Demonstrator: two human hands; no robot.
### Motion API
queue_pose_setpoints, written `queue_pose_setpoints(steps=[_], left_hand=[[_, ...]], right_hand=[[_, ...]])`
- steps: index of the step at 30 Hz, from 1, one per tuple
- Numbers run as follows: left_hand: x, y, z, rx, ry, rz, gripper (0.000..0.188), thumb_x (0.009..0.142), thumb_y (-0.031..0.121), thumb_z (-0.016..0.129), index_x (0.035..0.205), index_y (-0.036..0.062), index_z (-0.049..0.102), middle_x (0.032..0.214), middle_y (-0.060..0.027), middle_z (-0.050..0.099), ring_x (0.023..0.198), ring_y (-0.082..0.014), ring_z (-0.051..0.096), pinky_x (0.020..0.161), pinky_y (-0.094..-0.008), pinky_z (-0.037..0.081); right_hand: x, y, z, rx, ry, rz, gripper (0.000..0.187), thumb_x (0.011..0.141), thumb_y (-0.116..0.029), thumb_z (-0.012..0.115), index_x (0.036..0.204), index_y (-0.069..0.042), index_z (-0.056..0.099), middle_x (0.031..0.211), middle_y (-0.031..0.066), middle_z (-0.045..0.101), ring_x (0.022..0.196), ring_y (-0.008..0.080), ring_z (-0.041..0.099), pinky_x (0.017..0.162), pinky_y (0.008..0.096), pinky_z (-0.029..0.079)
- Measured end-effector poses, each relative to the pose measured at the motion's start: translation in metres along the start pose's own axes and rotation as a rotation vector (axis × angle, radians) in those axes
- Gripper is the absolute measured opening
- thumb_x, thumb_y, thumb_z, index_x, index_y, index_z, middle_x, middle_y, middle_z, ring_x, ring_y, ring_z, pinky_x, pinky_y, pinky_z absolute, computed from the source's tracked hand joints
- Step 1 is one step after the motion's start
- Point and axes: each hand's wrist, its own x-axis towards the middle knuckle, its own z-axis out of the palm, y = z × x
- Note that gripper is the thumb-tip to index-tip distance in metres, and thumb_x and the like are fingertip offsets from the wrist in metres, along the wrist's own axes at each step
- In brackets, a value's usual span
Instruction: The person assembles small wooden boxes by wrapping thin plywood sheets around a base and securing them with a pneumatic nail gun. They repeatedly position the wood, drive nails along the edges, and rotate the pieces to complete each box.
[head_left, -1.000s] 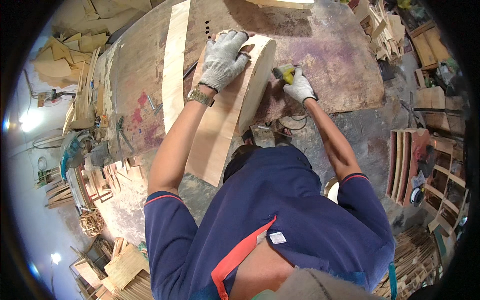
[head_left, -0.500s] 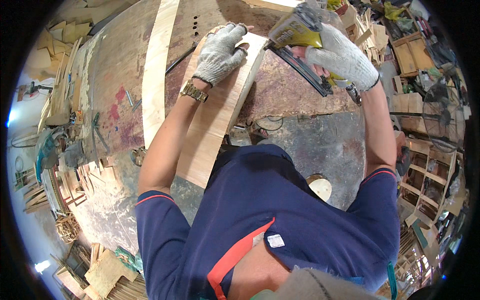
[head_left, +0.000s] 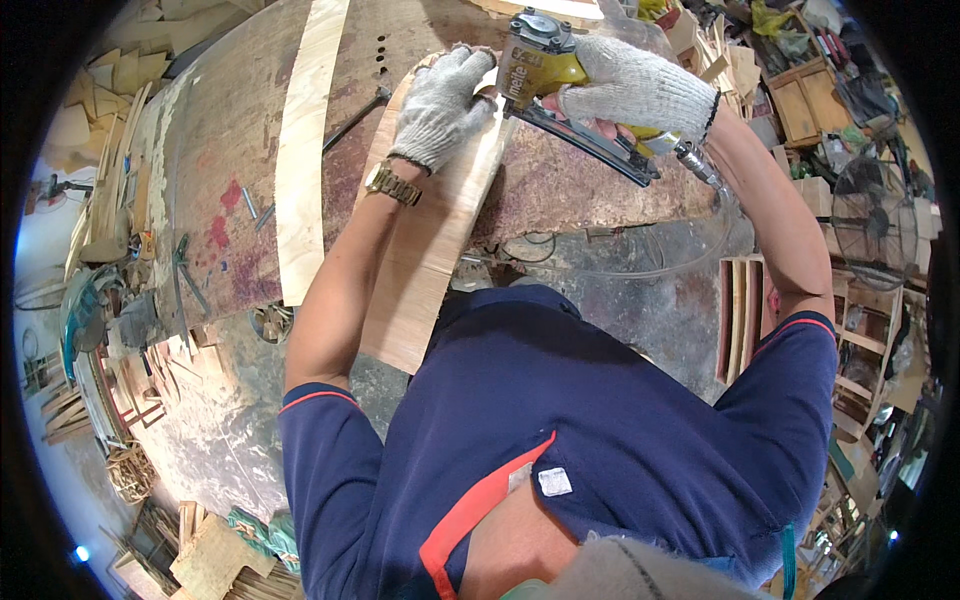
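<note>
My left hand [head_left: 442, 112], in a pale knitted work glove, grips the far part of a long plywood board [head_left: 420, 275], fingers over its top and thumb at the right side. The board slants toward my body, its near end past the table edge. In my gloved right hand [head_left: 645, 92] is a yellow and grey air nail gun [head_left: 550, 72] with a long black magazine. Its nose is at the board's right edge, close to my left thumb; the exact contact is hidden. A clear air hose [head_left: 640, 272] hangs from the gun's handle.
A long pale wood strip [head_left: 308, 150] lies on the worn worktable [head_left: 235, 110], left of the board. Between them is a hammer [head_left: 357, 118]. Thin metal pieces [head_left: 250, 203] and pliers [head_left: 183, 265] lie farther left. A standing fan [head_left: 872, 220] and wood scraps are at the right.
My right hand has brought the nail gun leftward, to the board's edge beside my left thumb, and turned it more upright. My left hand has stayed nearly in place on the board.
</note>
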Motion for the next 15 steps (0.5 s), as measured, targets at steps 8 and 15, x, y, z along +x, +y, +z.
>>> queue_pose_setpoints(steps=[8,15], left_hand=[[0.006,-0.013,0.010,-0.033,-0.053,-0.031,0.040,0.091,0.027,0.071,0.126,0.0089,0.063,0.114,-0.0151,0.064,0.112,-0.0375,0.062,0.097,-0.0493,0.048],[0.015,-0.013,0.008,0.015,-0.113,-0.076,0.046,0.088,0.038,0.076,0.118,0.0038,0.066,0.112,-0.0170,0.064,0.108,-0.0388,0.064,0.096,-0.0487,0.051]], right_hand=[[-0.013,-0.035,0.003,-0.074,-0.028,-0.048,0.036,0.101,-0.036,0.068,0.121,-0.006,0.071,0.068,0.0022,0.066,0.052,0.0099,0.062,0.046,0.0253,0.052],[-0.018,-0.038,0.014,-0.137,0.056,-0.092,0.035,0.100,-0.036,0.067,0.115,-0.004,0.067,0.071,0.0048,0.069,0.051,0.0124,0.064,0.047,0.0288,0.054]])
